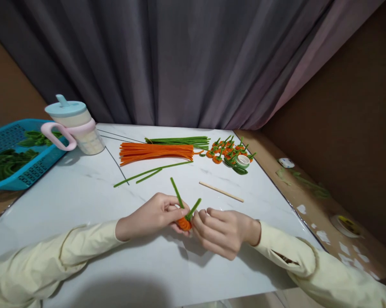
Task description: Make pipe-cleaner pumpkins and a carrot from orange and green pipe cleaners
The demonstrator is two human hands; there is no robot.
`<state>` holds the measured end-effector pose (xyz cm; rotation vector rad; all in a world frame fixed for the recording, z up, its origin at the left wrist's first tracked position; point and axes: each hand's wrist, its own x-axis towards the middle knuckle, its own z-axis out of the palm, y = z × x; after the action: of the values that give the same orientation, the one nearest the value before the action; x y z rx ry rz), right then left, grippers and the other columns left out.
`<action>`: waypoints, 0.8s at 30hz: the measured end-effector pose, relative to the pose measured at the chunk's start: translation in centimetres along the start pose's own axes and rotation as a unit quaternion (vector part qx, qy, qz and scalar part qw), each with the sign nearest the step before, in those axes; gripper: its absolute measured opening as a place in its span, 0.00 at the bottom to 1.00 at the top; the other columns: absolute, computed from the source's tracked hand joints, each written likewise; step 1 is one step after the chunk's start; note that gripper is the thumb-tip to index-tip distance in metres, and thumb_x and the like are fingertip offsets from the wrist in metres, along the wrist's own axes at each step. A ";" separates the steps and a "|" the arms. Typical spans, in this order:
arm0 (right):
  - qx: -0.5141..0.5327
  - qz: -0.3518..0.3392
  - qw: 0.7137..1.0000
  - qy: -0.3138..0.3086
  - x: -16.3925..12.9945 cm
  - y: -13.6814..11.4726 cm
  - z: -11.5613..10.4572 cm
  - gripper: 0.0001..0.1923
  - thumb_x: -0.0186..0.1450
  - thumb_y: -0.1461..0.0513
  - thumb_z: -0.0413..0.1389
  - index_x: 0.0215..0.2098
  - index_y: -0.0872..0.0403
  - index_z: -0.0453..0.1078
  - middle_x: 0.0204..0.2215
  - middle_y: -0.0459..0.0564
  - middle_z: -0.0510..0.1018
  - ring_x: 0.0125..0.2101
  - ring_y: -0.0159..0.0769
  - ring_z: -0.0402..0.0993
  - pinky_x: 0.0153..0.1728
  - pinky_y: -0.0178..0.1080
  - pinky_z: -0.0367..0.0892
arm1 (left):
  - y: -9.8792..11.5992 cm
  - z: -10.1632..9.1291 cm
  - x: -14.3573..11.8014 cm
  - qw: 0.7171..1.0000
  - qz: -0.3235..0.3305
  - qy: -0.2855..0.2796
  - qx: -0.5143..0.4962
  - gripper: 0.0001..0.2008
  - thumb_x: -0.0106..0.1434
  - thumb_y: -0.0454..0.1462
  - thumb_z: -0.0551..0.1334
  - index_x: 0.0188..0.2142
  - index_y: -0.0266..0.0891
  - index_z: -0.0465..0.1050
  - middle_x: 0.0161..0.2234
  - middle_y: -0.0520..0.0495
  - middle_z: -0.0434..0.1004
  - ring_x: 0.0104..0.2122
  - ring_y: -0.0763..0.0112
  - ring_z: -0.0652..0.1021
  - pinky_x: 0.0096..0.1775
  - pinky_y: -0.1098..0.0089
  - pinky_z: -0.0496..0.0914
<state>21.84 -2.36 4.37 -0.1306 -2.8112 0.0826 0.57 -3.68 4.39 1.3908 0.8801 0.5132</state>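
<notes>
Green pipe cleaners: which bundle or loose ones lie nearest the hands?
The two loose green stems lying on the white table, just beyond the left hand. The green bundle lies farther back, behind the orange bundle.

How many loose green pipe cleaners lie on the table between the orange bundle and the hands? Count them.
2: a long green pipe cleaner lying slantwise below the orange bundle, and a shorter green piece just under it. Both hands hold other stems.

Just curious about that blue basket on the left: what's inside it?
The blue basket holds green pipe-cleaner pieces, some bent into leaf-like loops. Its mesh floor shows between them. Whatever lies under the heap, and the part beyond the picture's left edge, cannot be seen.
</notes>
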 end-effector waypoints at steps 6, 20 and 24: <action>0.116 0.252 0.916 0.288 0.0 -1.2 1.0 0.08 0.66 0.68 0.47 0.37 0.54 0.67 0.28 0.51 0.74 0.30 0.34 0.70 0.30 0.38 0.68 | -0.8 -0.2 -0.6 0.866 0.343 0.155 0.330 0.11 0.65 0.32 0.53 0.41 0.33 0.74 0.37 0.42 0.81 0.29 0.70 0.81 0.28 0.78 0.74; 0.322 0.439 0.795 0.269 3.0 -4.0 1.2 0.10 0.68 0.59 0.48 0.29 0.53 0.62 0.27 0.47 0.70 0.29 0.32 0.66 0.30 0.34 0.61 | -2.1 -0.1 -0.4 0.725 0.508 0.172 0.432 0.29 0.63 0.25 0.54 0.63 0.31 0.51 0.45 0.36 0.77 0.44 0.62 0.79 0.43 0.71 0.77; 0.259 0.413 0.816 0.311 3.0 -3.8 1.8 0.10 0.68 0.62 0.48 0.28 0.53 0.63 0.26 0.47 0.70 0.30 0.33 0.65 0.32 0.36 0.61 | -2.7 0.1 -0.5 0.750 0.478 0.191 0.415 0.23 0.63 0.26 0.54 0.58 0.33 0.60 0.43 0.37 0.78 0.44 0.63 0.79 0.45 0.71 0.76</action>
<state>18.11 -5.95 3.94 -1.0209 -1.8061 0.8249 -0.16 -4.53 1.91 2.6507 0.6572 1.3303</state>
